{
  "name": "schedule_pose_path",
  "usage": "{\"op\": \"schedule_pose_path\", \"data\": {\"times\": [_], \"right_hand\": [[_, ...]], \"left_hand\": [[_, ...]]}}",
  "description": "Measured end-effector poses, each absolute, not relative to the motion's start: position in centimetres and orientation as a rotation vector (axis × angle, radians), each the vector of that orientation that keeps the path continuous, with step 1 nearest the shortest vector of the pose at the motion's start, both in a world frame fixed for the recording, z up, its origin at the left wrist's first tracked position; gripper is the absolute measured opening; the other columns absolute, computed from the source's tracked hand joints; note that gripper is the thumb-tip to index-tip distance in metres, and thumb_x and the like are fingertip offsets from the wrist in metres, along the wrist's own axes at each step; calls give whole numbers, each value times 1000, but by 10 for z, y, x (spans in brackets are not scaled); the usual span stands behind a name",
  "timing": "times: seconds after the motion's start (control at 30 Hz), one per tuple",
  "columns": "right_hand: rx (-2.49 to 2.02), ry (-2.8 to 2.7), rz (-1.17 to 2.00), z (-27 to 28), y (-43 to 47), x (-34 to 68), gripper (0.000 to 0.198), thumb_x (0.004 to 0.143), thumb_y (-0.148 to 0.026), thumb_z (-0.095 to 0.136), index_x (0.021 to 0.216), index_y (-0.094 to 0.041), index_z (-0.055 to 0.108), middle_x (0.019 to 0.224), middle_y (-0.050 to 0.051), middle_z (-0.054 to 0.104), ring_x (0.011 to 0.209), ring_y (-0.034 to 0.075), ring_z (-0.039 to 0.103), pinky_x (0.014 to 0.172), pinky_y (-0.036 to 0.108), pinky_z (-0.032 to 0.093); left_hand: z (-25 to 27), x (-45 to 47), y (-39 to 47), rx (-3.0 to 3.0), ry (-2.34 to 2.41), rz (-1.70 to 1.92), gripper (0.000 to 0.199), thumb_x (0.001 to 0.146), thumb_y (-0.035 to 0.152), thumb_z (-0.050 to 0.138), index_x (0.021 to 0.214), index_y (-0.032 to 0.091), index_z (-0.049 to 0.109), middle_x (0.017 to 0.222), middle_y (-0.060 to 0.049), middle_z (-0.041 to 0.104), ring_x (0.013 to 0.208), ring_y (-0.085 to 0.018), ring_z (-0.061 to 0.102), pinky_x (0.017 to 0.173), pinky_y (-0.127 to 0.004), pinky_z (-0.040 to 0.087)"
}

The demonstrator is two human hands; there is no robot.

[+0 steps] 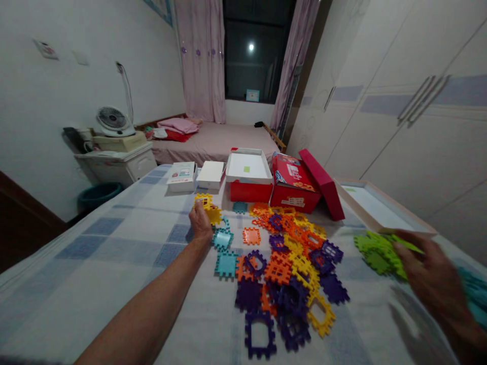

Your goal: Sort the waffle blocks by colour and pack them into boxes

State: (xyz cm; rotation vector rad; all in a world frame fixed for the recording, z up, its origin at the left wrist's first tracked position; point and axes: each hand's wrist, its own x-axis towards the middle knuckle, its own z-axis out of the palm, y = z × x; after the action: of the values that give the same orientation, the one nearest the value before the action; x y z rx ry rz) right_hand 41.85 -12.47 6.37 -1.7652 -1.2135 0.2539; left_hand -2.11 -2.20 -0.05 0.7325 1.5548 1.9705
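Note:
My left hand (200, 221) is closed around a few yellow interlocking plastic building pieces (208, 215), held up beside the teal pieces (227, 264). On the right, my right hand (431, 263) is slightly blurred, its fingers pinching a light green building piece (409, 242) over a pile of green pieces (376, 256). Between the hands lies a loose heap of purple pieces (249, 295), orange pieces (279, 268) and yellow pieces (321, 314). Some have window-like cut-outs and all have notched edges. A lone orange square (251, 236) rests near the teal ones.
Behind the heap stand two small white boxes (182, 177), a red box with a white tray (249, 167) and a red printed box (294, 185) with a lid (323, 182) leaning on it. A shallow white box (384, 208) lies at right, and more teal pieces (474, 289) at the far right edge.

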Motion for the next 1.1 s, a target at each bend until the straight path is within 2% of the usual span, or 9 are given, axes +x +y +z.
{"op": "schedule_pose_path", "data": {"times": [0.1,0.2,0.3,0.43,0.57,0.73,0.83,0.93,1.1], "right_hand": [[-1560,-1691,538,70,-109,332,33,78,-45,55,106,-29,62,116,9,63,94,27,63,84,44,48],[-1225,-2079,759,68,-97,251,32,86,-40,52,113,-27,61,118,7,62,110,25,57,96,43,42],[-1081,-2321,719,60,-84,189,31,90,-34,50,117,-22,59,119,9,61,113,23,53,99,39,39],[-1187,-2557,508,48,-67,137,39,87,-41,58,117,-16,59,115,14,61,111,26,51,94,38,38],[-1294,-2598,425,38,-60,121,39,82,-41,65,108,-12,62,107,15,62,104,27,51,85,35,38],[-1337,-2569,545,44,-48,132,15,87,-25,54,93,-15,62,90,7,61,85,18,52,74,28,36],[-1252,-2617,532,52,-34,128,14,89,-23,51,90,-15,62,96,8,61,92,18,52,79,28,36],[-1190,-2689,508,52,-22,114,13,83,-26,61,91,-15,62,106,10,60,103,21,50,83,29,35],[-1219,-2688,525,44,-23,102,28,76,-27,67,100,-15,59,109,11,59,100,22,52,81,30,38]], "left_hand": [[-2,-22,-20,709,1549,1986,46,87,50,33,64,21,59,65,-6,65,57,-16,62,55,-27,50],[-3,-21,-19,701,1523,1983,45,87,52,34,67,20,59,65,-6,65,58,-17,63,56,-28,50],[-4,-21,-18,713,1513,1965,46,87,53,33,67,20,58,66,-7,65,59,-17,63,58,-29,50],[-5,-22,-17,688,1517,1983,39,87,52,36,76,21,56,71,-5,63,61,-17,62,58,-29,50],[-4,-23,-18,733,1582,2022,28,88,45,37,76,23,52,75,-4,61,67,-18,62,63,-29,50],[-2,-25,-16,662,1590,2039,23,87,37,36,71,25,47,71,-2,58,66,-17,62,65,-29,50],[-4,-26,-13,606,1601,2055,22,86,38,35,71,26,46,72,-1,57,68,-16,61,65,-29,50],[-7,-30,-10,573,1628,2063,22,85,40,34,72,26,45,74,-2,57,69,-17,61,65,-29,50],[-11,-35,-8,621,1684,2030,24,85,41,30,74,26,44,75,-3,58,69,-17,61,63,-30,50]]}}
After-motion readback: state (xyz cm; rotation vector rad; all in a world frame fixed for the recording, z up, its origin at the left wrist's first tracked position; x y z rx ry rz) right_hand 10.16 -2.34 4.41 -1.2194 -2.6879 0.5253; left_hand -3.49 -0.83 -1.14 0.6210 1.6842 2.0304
